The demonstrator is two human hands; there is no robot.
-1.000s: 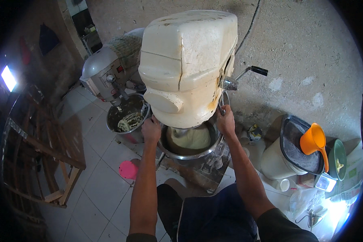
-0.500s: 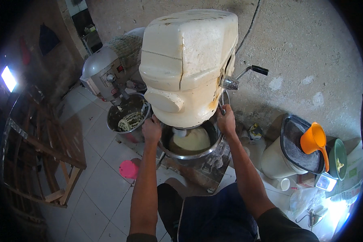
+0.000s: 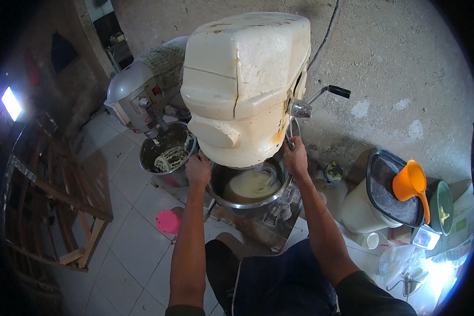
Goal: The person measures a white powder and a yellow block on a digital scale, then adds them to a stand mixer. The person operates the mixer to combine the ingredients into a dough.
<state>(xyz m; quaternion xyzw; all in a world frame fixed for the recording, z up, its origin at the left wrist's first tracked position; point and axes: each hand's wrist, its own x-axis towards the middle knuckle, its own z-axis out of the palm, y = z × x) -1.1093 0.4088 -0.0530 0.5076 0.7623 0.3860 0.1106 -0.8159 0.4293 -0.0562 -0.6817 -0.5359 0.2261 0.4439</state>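
A large cream-coloured stand mixer (image 3: 242, 89) with cracked, rust-stained paint fills the middle. Under its head sits a steel mixing bowl (image 3: 247, 204) holding a pale, creamy batter (image 3: 250, 184). The beater in the batter is blurred by motion and mostly hidden by the head. My left hand (image 3: 198, 169) is closed at the bowl's left side, fingers curled away from view. On the opposite side my right hand (image 3: 296, 158) is closed by the rim, just below a thin metal loop (image 3: 295, 129). What exactly its fingertips grip is partly hidden.
A smaller grey mixer (image 3: 131, 95) stands behind left, its bowl (image 3: 168, 179) holding pale dough. A pink container (image 3: 168, 221) lies on the tiled floor. At right are an orange dipper (image 3: 410, 181) on a dark tray (image 3: 376, 184) and a green basin (image 3: 441, 210). A wooden rack (image 3: 95, 242) stands left.
The beater has swung from the left to the right of the bowl, and the batter's surface is now swirled. Both my hands stay where they were.
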